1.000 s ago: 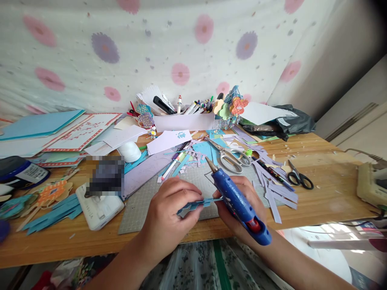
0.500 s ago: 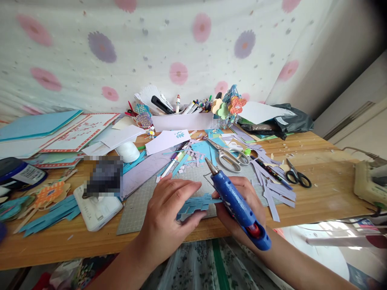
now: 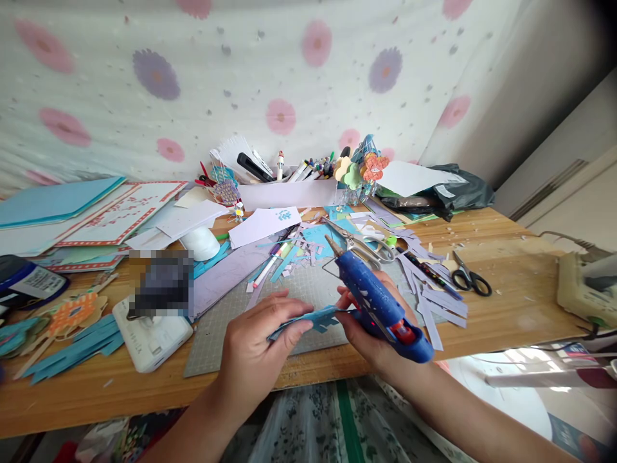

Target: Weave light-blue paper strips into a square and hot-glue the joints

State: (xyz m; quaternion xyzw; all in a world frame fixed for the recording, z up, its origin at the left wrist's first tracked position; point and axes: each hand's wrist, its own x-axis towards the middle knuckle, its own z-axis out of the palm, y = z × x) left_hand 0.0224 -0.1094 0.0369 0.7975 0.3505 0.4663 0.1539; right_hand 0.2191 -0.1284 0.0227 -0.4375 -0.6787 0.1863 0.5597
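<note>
Over the grey cutting mat (image 3: 207, 350), my left hand (image 3: 263, 341) pinches one end of a blue paper piece (image 3: 321, 318) with cut, uneven edges. My right hand (image 3: 373, 328) carries a blue hot glue gun (image 3: 373, 292), its metal nozzle pointing up and away to the left. The thumb and a fingertip of that same hand also meet the right end of the blue paper. Most of the right fingers are hidden behind the glue gun. Beyond the nozzle lie large grey-handled scissors (image 3: 359, 247).
Purple paper strips (image 3: 431, 315) and small black scissors (image 3: 471, 276) lie on the right. A white device (image 3: 152, 337) and blue strips (image 3: 81, 347) are on the left. A power strip (image 3: 585, 289) sits at the right edge. Pens and paper flowers stand at the back.
The blue paper has tilted and shows more edge-on. My right thumb and finger have come onto its right end, and the glue gun has tipped to lie flatter.
</note>
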